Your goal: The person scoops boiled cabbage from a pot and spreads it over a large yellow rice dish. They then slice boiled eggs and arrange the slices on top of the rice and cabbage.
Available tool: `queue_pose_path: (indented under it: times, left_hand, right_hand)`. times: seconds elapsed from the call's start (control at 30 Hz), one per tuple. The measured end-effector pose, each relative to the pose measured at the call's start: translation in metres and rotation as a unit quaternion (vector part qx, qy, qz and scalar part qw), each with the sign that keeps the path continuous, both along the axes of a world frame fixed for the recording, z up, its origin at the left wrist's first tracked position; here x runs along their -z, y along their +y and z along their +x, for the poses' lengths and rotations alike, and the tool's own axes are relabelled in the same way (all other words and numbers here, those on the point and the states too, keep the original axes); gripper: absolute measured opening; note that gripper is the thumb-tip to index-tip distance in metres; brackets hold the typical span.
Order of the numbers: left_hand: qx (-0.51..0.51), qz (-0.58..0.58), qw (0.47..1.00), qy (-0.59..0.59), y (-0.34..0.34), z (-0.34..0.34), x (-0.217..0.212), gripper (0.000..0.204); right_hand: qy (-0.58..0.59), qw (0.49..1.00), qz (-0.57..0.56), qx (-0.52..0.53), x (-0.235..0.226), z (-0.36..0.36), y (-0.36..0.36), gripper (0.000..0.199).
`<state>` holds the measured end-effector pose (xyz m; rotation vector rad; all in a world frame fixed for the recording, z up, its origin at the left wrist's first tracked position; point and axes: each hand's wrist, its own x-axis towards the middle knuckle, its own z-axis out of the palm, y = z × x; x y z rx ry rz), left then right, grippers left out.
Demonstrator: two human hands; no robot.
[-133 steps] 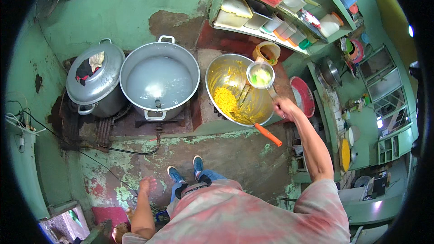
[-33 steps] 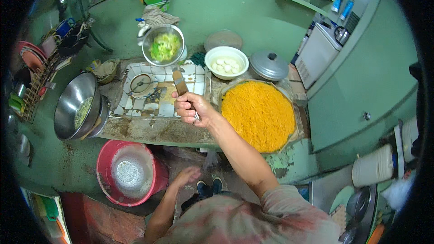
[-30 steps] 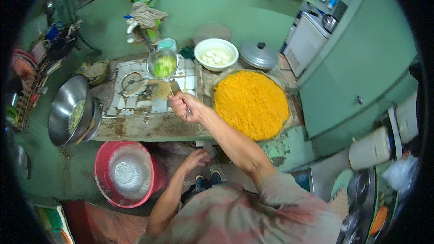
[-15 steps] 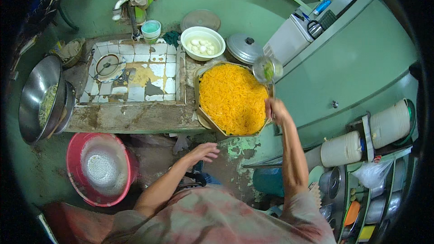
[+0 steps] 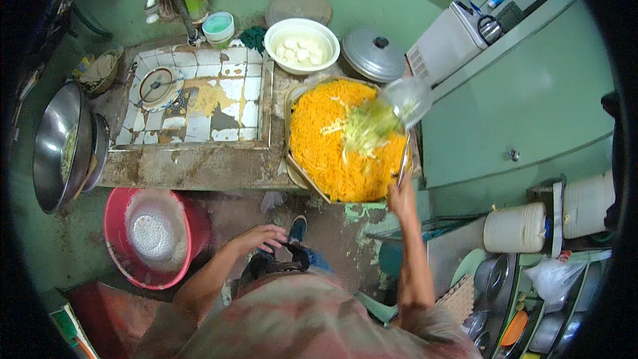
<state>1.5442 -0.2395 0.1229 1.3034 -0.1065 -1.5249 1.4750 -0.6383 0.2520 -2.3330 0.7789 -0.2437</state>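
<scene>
Green painted walls (image 5: 372, 0) and a rough, stained counter (image 5: 199, 171) surround us, cracked white tiles (image 5: 198, 134) set into its top. One many-sided tray (image 5: 309, 177) is heaped with stringy orange noodles (image 5: 319, 153); behind it, a smooth white bowl (image 5: 292, 68) holds pale rounded pieces (image 5: 299, 48), and at left a wide steel pan (image 5: 50, 139) holds greenish shreds (image 5: 70, 149). Our right grip (image 5: 401, 196) is clenched around the handle of a metal scoop (image 5: 411, 102), whose round, blurred head tips over the tray, beyond the grip. Pale green shredded vegetables (image 5: 369, 126) spill from it onto the noodles. Our left grip (image 5: 262, 238) is empty and loosely spread, apart from the tray.
</scene>
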Motion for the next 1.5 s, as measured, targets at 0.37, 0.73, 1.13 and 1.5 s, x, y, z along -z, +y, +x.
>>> queue_pose_path:
  times: [0.37,0.73,1.13,1.5]
  left_hand:
    - [-0.146,0.057,0.988,-0.011,0.045,-0.018,0.075,0.043]
    - [-0.469,0.298,0.828,0.074,0.232,-0.163,0.165,0.038]
    - [-0.723,0.122,0.666,0.133,0.231,-0.305,0.196,0.047]
    - [-0.557,0.136,0.81,0.121,0.206,-0.262,0.18,0.051]
  right_hand:
    - [-0.007,0.992,-0.129,0.008,-0.001,-0.007,-0.016,0.042]
    - [-0.151,0.961,0.154,-0.174,0.011,0.089,0.16,0.029]
    - [-0.097,0.502,-0.406,-0.757,-0.135,0.35,0.661,0.026]
    - [-0.144,0.647,0.081,-0.744,-0.032,0.163,0.54,0.032]
